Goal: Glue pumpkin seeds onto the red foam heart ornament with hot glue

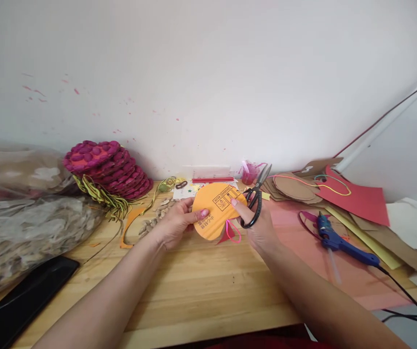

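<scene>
An orange round cardboard piece [212, 223] with printed black symbols is held up above the table between my two hands. My left hand [179, 223] pinches its left edge, thumb on top. My right hand [257, 225] grips the right side with the thumb on its face, and also carries black-handled scissors [261, 179] whose blades point up and away. A pink cord loop [233, 231] hangs by the lower right edge, near a small red pointed scrap [225, 235]. The fingers beneath the cardboard are hidden.
Left are stacked magenta discs [108, 167], a plastic bag of shells [30, 232], a black phone-like slab [30, 300] and an orange offcut [130, 228]. Right are a blue glue gun [346, 245], cardboard rounds [296, 186] and red paper [361, 196]. A pink-stained cup [249, 172] stands behind.
</scene>
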A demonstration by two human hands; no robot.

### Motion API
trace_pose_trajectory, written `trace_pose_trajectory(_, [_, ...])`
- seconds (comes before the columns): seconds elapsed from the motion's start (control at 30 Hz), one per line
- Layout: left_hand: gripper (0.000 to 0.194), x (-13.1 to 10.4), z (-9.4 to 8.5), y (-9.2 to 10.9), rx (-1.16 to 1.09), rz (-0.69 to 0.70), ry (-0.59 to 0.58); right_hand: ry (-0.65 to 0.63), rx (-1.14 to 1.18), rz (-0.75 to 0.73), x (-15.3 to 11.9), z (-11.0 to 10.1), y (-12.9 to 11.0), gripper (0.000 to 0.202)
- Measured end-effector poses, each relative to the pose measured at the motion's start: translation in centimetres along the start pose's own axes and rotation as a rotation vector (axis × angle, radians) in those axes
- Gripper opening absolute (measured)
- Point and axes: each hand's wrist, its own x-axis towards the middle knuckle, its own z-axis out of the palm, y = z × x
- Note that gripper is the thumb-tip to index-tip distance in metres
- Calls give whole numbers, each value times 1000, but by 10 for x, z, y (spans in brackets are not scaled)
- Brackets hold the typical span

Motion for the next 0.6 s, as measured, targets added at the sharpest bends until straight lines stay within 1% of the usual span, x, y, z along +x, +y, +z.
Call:
trace_pose_trajectory(0.07, [39, 2, -1, -3, -46, -1, 45, -8, -9, -2, 2, -2, 1, 34])
trace_pose_trajectory(0.13, [35, 5, -3, -3, -91, 76, 130, -68, -29, 28, 1, -3, 2, 32])
trace_pose_trajectory(0.23, [34, 9, -10, 4, -120, 208, 224, -179, -58, 88, -1, -5, 2, 32])
trace_pose_trajectory(0.33, [30, 13, -20, 14, -149, 277, 309, -279, -140, 151, -1, -10, 0, 43])
trace_pose_trajectory(0.43, [24, 16, -28, 22, -171, 307, 405, -428, -267, 232, 1, -16, -3, 48])
trace_pose_trajectory(0.53, [19, 18, -34, 27, -179, 333, 470, -623, -428, 309, 2, -20, -9, 44])
trace_pose_trajectory(0.6, [18, 18, -38, 31, -173, 342, 493, -721, -578, 313, 2, -22, -12, 39])
